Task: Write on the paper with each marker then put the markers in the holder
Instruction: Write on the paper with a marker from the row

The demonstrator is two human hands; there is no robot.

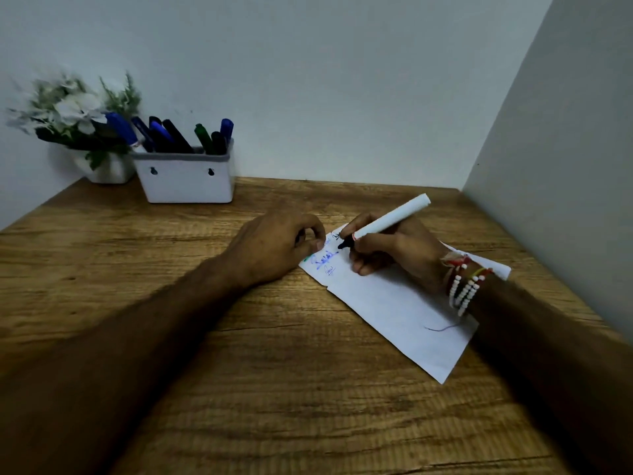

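Your forearms reach over the brown wood-grain worktop [274, 389]. Your right hand [394, 250] has its grip closed around a white-barrelled black-tipped marker [390, 219], tip touching the white sheet of paper [404, 313]. Your left hand [274, 248], fingers curled and holding nothing, rests at the paper's edge. Well apart, the white rectangular holder [186, 181] carries blue, black and green markers [181, 135].

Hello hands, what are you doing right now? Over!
Right hand gripping white marker, black tip on paper. Left hand pinning paper's corner. Holder already holds several markers. Nothing in the way.
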